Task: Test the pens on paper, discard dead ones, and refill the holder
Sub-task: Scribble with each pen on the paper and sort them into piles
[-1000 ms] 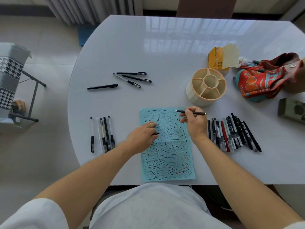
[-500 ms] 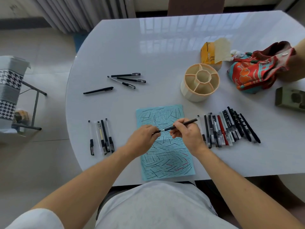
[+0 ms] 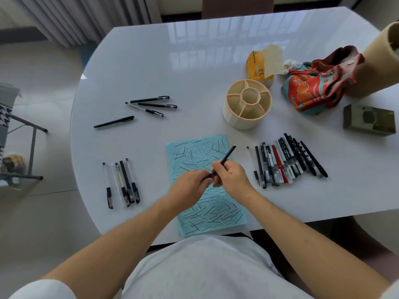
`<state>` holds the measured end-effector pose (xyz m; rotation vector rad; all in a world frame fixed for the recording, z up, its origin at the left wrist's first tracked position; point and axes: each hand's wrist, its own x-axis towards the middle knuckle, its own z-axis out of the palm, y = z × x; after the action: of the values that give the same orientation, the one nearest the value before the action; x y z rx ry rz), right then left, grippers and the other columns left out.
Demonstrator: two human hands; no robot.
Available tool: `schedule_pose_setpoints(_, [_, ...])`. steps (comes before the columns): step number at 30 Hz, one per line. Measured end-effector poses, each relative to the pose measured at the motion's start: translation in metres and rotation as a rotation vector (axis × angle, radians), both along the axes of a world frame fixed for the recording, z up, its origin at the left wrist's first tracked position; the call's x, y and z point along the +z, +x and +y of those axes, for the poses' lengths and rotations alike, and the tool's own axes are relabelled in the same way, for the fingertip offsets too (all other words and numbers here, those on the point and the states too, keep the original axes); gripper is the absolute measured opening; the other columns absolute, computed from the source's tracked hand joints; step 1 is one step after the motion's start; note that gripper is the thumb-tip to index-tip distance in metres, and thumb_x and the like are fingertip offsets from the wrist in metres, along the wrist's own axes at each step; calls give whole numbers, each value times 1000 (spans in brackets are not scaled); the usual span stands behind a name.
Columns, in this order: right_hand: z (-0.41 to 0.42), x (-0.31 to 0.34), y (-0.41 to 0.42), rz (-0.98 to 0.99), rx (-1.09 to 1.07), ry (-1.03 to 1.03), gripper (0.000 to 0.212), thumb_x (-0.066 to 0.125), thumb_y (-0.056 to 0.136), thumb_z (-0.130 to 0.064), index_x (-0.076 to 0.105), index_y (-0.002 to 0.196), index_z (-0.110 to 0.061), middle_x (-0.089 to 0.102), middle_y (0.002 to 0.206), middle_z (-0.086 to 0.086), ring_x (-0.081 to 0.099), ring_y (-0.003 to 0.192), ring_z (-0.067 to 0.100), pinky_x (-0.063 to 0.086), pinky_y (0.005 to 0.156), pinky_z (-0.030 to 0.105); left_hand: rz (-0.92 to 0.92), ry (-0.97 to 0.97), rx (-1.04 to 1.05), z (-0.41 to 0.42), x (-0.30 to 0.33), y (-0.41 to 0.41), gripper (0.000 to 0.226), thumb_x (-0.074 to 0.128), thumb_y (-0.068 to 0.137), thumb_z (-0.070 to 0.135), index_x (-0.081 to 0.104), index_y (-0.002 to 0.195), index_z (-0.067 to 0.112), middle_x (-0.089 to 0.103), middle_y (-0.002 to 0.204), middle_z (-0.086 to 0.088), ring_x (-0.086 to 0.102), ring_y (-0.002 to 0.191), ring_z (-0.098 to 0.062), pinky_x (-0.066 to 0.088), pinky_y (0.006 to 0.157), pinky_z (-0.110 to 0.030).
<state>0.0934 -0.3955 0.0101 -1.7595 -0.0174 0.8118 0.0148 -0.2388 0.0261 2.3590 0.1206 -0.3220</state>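
Two hands meet over the light-blue scribbled paper (image 3: 207, 186) near the front edge of the white tabletop (image 3: 194, 67). The right hand (image 3: 232, 179) grips a black pen (image 3: 225, 159) with fingers curled round its barrel; the pen slants up and to the right, its far end raised above the paper's upper right corner. The left hand (image 3: 190, 186) pinches the pen's lower end between thumb and fingertips, just beside the right hand; whether that end carries a cap cannot be told.

Left of the paper lies a small row of clear-barrelled gel pens (image 3: 122, 183), side by side, caps toward the person. Farther back on the left, three black pens (image 3: 151, 104) lie in a loose cluster, and a single black capped pen (image 3: 114, 122) rests apart from them, nearer the table's left edge. Right of the paper a dense row of mixed pens (image 3: 287, 161) lies packed together, mostly black, one red, some patterned.

A cream round pen holder (image 3: 247, 104) with a centre tube and wedge compartments stands behind the paper, to the right, with nothing showing in its compartments. Behind it sits a yellow tissue pack (image 3: 258, 66) with a sheet pulled up; its printing is too small to read. A red patterned cloth bag (image 3: 317, 87) and a dark green box (image 3: 369, 121) sit at the far right.
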Motion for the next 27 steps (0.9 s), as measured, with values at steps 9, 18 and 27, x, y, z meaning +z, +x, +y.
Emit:
schedule_pose_setpoints(9, [-60, -11, 49, -350, 312, -827, 11, 56, 100, -24, 61, 100, -13, 66, 97, 8, 57, 75, 14, 41, 59, 27, -23, 257, 9, 27, -26, -17, 44, 55, 98, 43, 54, 137, 22, 52, 142, 0, 39, 134, -20, 41, 111, -40])
schedule_pose_setpoints(18, [15, 9, 57, -637, 265, -761, 40, 64, 92, -20, 59, 130, -11, 57, 121, 11, 61, 93, 27, 48, 76, 36, 130, 376, -64, 46, -38, -35, 55, 54, 94, 40, 42, 147, 29, 22, 164, -7, 17, 151, -27, 25, 121, -47])
schedule_pose_setpoints(27, [227, 8, 99, -722, 569, -506, 31, 51, 97, -15, 70, 121, -17, 70, 124, 4, 62, 115, 27, 51, 94, 35, 64, 365, -140, 62, -43, -38, 62, 51, 89, 21, 44, 149, 34, 24, 164, -6, 20, 150, -28, 20, 121, -44])
